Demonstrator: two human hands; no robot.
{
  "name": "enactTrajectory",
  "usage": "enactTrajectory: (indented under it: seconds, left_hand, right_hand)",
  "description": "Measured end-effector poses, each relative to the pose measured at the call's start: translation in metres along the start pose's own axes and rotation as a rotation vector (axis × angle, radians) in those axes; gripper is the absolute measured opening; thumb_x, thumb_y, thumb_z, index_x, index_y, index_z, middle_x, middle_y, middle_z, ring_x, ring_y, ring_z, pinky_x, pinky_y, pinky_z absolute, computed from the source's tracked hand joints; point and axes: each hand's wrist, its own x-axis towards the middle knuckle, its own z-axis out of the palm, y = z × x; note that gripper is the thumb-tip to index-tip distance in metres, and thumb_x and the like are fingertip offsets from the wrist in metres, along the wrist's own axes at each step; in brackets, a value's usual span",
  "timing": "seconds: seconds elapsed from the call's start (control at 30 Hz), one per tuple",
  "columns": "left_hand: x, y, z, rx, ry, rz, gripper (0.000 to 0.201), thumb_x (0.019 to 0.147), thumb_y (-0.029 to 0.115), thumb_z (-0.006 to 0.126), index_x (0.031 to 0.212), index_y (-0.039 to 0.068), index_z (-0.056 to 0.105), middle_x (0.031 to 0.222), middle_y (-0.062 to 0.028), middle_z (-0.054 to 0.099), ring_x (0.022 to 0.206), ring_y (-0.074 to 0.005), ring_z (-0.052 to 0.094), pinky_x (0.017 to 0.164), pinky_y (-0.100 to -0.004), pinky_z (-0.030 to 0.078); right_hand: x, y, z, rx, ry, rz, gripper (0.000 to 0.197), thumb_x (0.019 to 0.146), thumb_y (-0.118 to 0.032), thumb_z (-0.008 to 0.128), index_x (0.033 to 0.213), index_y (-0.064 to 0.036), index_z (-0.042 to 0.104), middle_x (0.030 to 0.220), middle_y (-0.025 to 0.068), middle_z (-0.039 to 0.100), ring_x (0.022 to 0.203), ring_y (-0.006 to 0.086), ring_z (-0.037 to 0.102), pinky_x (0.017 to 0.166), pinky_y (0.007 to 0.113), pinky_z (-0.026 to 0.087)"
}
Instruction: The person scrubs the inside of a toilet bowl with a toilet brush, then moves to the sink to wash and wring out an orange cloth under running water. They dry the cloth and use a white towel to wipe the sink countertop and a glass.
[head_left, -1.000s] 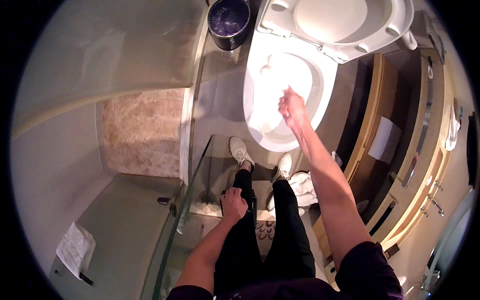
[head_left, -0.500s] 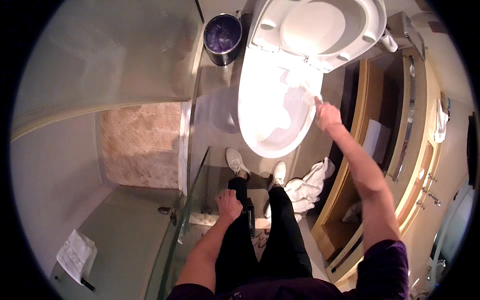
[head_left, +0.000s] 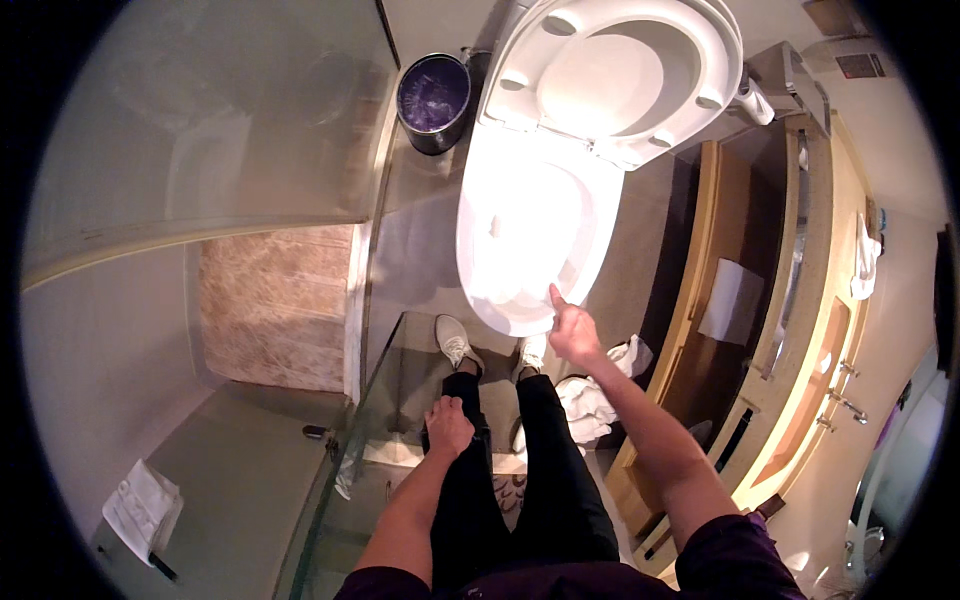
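Observation:
The white toilet [head_left: 470, 270] stands in front of me with its lid and seat [head_left: 640, 70] raised. My right hand [head_left: 574, 332] is at the near right rim of the bowl. Its fingers are closed, with the index finger stretched forward along what looks like a white toilet brush [head_left: 535, 287]. Strong glare inside the bowl blurs the brush's outline and hides most of its head. My left hand [head_left: 448, 427] holds nothing and rests on my left knee, its fingers loosely bent over the black trouser leg.
A dark bin with a purple liner [head_left: 434, 93] stands left of the toilet. Crumpled white cloth [head_left: 590, 402] lies by my right shoe. A wooden vanity [head_left: 690, 300] runs along the right. Glass panels [head_left: 340, 490] and a white folded towel [head_left: 145, 508] are at left.
My right hand has moved from the bowl's right side toward me, to its near rim, along with the white brush. My left hand stays on my knee. The view has shifted slightly.

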Motion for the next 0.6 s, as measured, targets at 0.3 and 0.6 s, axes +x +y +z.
enactTrajectory:
  seconds: [0.3,0.6]
  left_hand:
    - [-0.005,0.028,0.016,-0.028,0.038,-0.075,0.033,0.08,0.015,0.061,0.112,0.006,0.061,0.116,-0.0155,0.058,0.113,-0.0361,0.056,0.098,-0.0535,0.04]
    - [-0.012,0.06,0.057,-0.16,0.373,0.0,0.035,0.075,0.009,0.061,0.11,0.01,0.062,0.109,-0.0117,0.06,0.102,-0.0351,0.059,0.082,-0.0522,0.047]
  right_hand:
    - [0.0,0.064,-0.038,-0.248,-0.242,-0.142,0.077,0.082,-0.006,0.052,0.157,-0.02,0.036,0.121,0.0307,0.063,0.111,0.0442,0.063,0.098,0.049,0.051]
    - [0.115,0.009,-0.132,-0.534,0.132,-0.437,0.078,0.086,-0.001,0.049,0.159,-0.0225,0.03,0.1,0.0246,0.06,0.079,0.0409,0.067,0.075,0.05,0.057]
